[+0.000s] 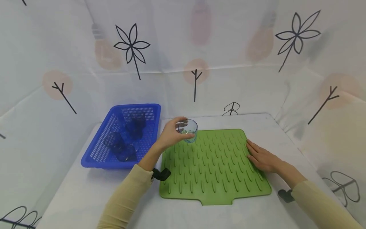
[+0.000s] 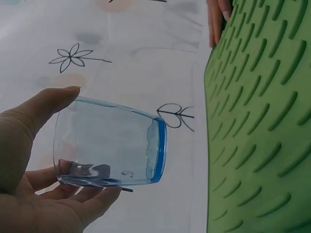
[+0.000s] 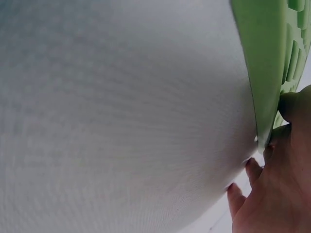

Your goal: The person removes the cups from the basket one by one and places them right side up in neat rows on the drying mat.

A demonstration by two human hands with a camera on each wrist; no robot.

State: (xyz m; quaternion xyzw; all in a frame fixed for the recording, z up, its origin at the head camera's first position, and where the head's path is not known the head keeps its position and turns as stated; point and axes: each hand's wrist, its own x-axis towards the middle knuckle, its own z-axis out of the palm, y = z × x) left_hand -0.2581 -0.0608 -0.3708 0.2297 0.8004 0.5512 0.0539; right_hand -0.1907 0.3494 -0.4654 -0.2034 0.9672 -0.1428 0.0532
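Observation:
A clear, blue-tinted drinking glass point(image 1: 192, 128) is held by my left hand point(image 1: 172, 132) above the far left part of a green ribbed drying mat point(image 1: 213, 165). In the left wrist view the glass point(image 2: 112, 141) lies sideways across the picture, thumb at its rim and fingers along its other side. My right hand point(image 1: 264, 158) rests at the mat's right edge with its fingers stretched out. The right wrist view has the thumb and fingers point(image 3: 286, 160) beside the mat's edge point(image 3: 262, 63).
To the left, a blue plastic basket point(image 1: 95, 163) contains several glasses point(image 1: 125, 152), tinted dark by its colour. Both basket and mat lie on a white-covered table point(image 1: 177, 213). A white patterned cloth point(image 1: 171, 47) hangs behind and at the sides.

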